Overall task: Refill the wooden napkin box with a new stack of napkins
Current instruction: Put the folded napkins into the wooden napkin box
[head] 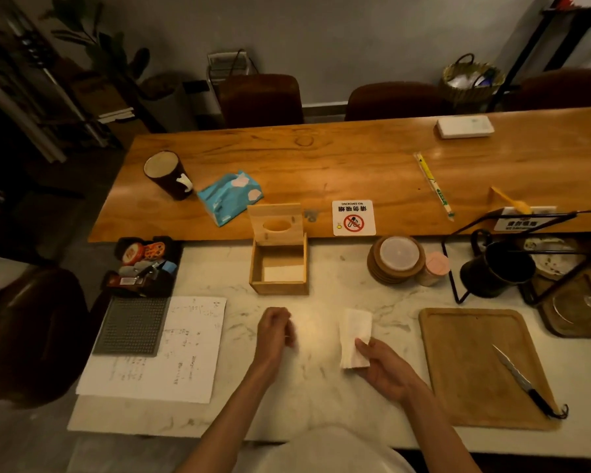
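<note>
1. On the white marble counter (325, 397), centre, sits the wooden napkin box (279, 268), lid (276, 222) hinged up & leaning back toward the long wooden table (355, 165) behind it.
2. Box interior mostly bare; a pale sheet or thin layer lies on the floor at the front-right. Dim light, so prob. leftover napkins, can't be sure.
3. Right hand (384, 368) is below & right of the box, apart from it. Thumb on top, fingers under, pinching the near end of a small white napkin stack (355, 337).
4. Stack points away from the person, far end toward the box but short of it. Whether it touches the counter: can't tell.
5. Left hand (275, 331) holds nothing; fingers curled loosely inward over the counter, below the box & left of the stack.
6. Left of the hands: a printed paper sheet (171, 353) w/ a dark gridded mat (132, 326) overlapping its top-left corner, and a black tray (145, 264) of small packets beyond that.
7. Right of the hands: a wooden cutting board (471, 363) w/ a knife (522, 382) lying diagonally on it, blade toward the box side.
8. Near the box's right: stack of round wooden coasters (394, 261) w/ a clear lid on top, pink-capped jar (434, 268) touching it.
9. On the wooden table: dark mug (168, 174), blue tissue pack (229, 196) just left of the box lid, no-smoking sign (354, 217) to its right, wrapped chopsticks (434, 186), white packet (464, 126) at far right.
</note>
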